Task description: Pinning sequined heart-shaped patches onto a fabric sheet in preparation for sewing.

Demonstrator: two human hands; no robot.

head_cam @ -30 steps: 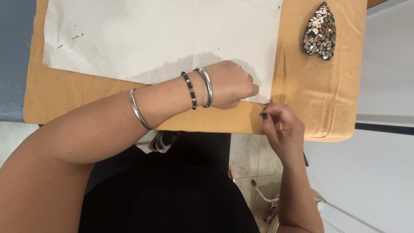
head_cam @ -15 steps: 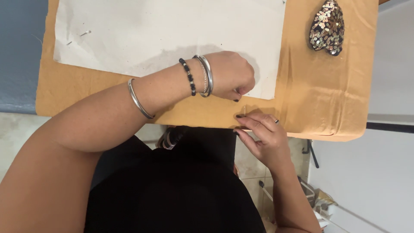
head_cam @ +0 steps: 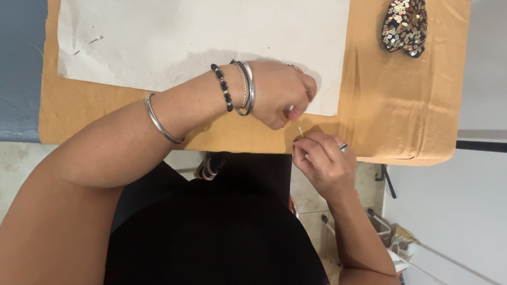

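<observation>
Head view looks down on a mustard-orange cloth (head_cam: 412,105) covering the table, with a large off-white fabric sheet (head_cam: 200,37) spread over it. At the sheet's near right corner the left hand (head_cam: 277,92) pinches its edge, while the right hand (head_cam: 322,163) grasps a thin pale needle (head_cam: 300,132) just beside that corner. A sequined dark pouch (head_cam: 404,26) lies well apart.

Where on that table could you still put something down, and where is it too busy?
The white sheet is mostly bare from its left edge to the left hand. There is also bare orange cloth between the sheet's right edge, the sequined piece and the table's near edge. It is crowded at the sheet's near right corner, where the left hand and right hand meet around a small thin object.
</observation>
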